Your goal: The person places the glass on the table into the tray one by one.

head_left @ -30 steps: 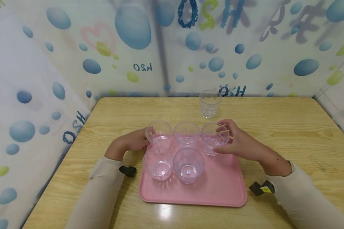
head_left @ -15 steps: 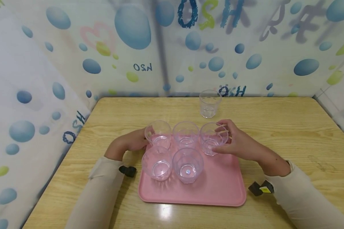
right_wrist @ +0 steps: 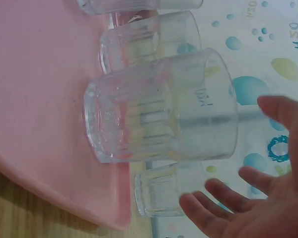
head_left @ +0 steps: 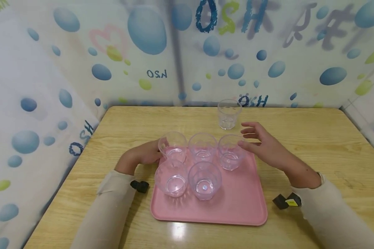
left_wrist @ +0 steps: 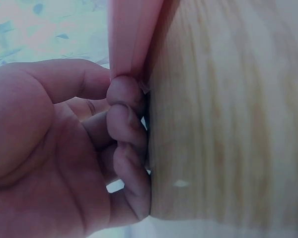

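A pink tray [head_left: 240, 207] lies on the wooden table, bearing several clear plastic cups in two rows. My left hand [head_left: 146, 153] grips the tray's left back side; in the left wrist view the thumb is against the tray edge [left_wrist: 131, 34] and the curled fingers are beneath it, by the tabletop. My right hand [head_left: 269, 148] hovers just right of the back right cup [head_left: 231, 160], fingers spread and holding nothing. In the right wrist view that cup [right_wrist: 154, 114] stands upright on the tray, apart from the fingers [right_wrist: 223, 196].
Behind the tray, near the table's back edge, another clear cup [head_left: 228, 119] stands on the wooden table [head_left: 302, 138]. A wall [head_left: 187, 58] printed with blue and green drops rises right behind the table.
My right hand has let go of the back right cup and drawn away, up and to the right. The left hand keeps its place at the tray.
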{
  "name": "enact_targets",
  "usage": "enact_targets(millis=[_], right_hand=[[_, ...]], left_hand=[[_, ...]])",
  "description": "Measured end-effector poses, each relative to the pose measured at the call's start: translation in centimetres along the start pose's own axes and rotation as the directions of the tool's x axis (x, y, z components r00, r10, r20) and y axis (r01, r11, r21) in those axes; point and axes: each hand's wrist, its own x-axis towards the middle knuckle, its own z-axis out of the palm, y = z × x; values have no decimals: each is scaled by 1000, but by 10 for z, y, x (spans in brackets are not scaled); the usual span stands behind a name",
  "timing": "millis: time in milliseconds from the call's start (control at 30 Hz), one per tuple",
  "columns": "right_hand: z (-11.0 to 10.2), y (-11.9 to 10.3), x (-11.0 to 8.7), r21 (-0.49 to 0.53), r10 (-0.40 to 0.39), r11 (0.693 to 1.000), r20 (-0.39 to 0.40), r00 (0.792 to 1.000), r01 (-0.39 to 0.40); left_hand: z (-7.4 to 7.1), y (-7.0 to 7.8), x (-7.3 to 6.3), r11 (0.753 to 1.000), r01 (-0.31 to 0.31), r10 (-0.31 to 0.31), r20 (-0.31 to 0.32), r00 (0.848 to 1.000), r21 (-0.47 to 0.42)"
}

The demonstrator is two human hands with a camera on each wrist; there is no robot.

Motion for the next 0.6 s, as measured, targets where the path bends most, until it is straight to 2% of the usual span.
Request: enact_targets(millis=[133,267,600], right_hand=[[-6,-1,13,0,20,1000,-71,997,-20],[-11,5,30,-19,36,999,-104,994,-38],[-24,17,73,-126,114,984,-89,989,-125]], left_hand=[[1,-1,1,1000,-1,1,-8,1000,-4],[1,-3,2,1000,-2,2,-7,1000,0],[2,-3,0,999,1,1,-24,1000,52]])
